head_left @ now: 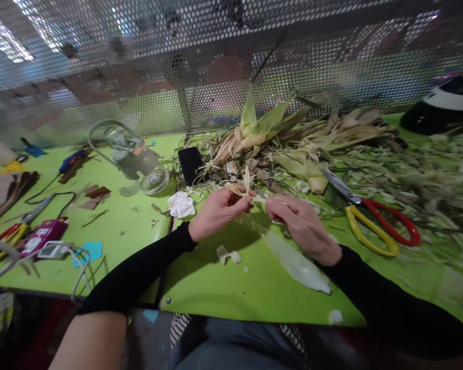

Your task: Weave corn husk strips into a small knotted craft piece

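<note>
Pinching perhaps one husk [260, 199]; two hands [219, 210] [303, 226]

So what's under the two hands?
A long pale corn husk leaf lies on the bright green tabletop below the right hand, its top end covered by that hand. Under the left hand, only shadowed tabletop shows. Both pinch a thin husk strip.

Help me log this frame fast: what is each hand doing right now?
Left hand: closed, pinching a corn husk.
Right hand: closed, pinching the other end of the same corn husk.
</note>
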Demonstrator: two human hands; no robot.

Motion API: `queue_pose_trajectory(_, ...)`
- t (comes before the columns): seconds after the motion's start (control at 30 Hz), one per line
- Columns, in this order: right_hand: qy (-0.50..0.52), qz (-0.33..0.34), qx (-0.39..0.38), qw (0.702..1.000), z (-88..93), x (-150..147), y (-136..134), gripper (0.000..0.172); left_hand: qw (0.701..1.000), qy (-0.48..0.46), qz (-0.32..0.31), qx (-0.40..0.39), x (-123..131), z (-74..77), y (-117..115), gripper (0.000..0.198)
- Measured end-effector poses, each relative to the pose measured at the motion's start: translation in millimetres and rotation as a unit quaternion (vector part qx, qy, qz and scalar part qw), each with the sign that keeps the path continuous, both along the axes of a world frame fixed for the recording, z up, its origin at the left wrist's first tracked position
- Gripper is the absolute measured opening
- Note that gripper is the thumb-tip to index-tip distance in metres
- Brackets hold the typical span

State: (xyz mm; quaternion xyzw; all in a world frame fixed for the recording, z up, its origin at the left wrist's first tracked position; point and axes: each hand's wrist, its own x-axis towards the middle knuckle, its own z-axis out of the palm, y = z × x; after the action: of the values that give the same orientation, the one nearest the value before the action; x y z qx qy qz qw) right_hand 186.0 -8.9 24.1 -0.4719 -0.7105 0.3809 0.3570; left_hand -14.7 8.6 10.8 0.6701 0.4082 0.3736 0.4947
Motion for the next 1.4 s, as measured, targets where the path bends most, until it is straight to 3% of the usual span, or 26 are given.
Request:
queue_pose_trajectory(0.13,0.004,-0.025,-0.006,1.0,0.2,4.7,6.9,0.043,1.0,0.014,0.0,-0.011,-1.0,-1.5,2.1,0.027)
queue_pose_trajectory(0.27,-0.024,-0.032,0.055,0.998,-6.4,4.8,13.2,0.04,0.996,0.079,-0.029,-0.03,6.5,1.4,-7.3,0.02)
queue_pose_trajectory(0.37,0.007,-0.017,0.091,0.996,-8.5,1.0,10.3,0.033,0.995,0.094,-0.04,-0.022,11.8,5.3,-14.4,0.027)
queue_pose_trajectory(0.57,0.1,-0.008,-0.008,0.995,0.9,-2.6,-1.2,0.031,0.996,-0.021,-0.076,-0.042,16.6,-9.9,-19.6,0.029)
queue_pose_trajectory(0.73,0.126,-0.027,-0.093,0.987,-0.4,6.4,9.6,0.035,0.991,-0.078,-0.082,-0.075,17.5,-16.9,-17.9,0.029)
queue_pose_trajectory(0.87,0.209,-0.075,-0.158,0.962,-3.8,9.4,19.6,0.05,0.973,-0.18,-0.033,-0.14,17.0,-12.7,-13.2,0.039)
queue_pose_trajectory(0.97,0.151,-0.046,-0.16,0.975,-6.5,3.9,16.4,0.055,0.981,-0.153,0.042,-0.11,17.3,-12.1,-13.1,0.04)
queue_pose_trajectory(1.03,0.079,-0.011,-0.132,0.988,-8.4,-0.1,12.0,0.05,0.99,-0.107,0.058,-0.07,17.3,-11.9,-14.6,0.038)
queue_pose_trajectory(1.23,0.03,-0.036,-0.051,0.998,-9.3,0.4,10.6,0.044,0.996,-0.072,-0.015,-0.048,11.9,-3.2,-14.8,0.04)
queue_pose_trajectory(1.4,0.033,-0.007,-0.072,0.997,-9.7,3.8,13.3,0.048,0.993,-0.099,-0.017,-0.063,11.2,-7.9,-6.9,0.027)
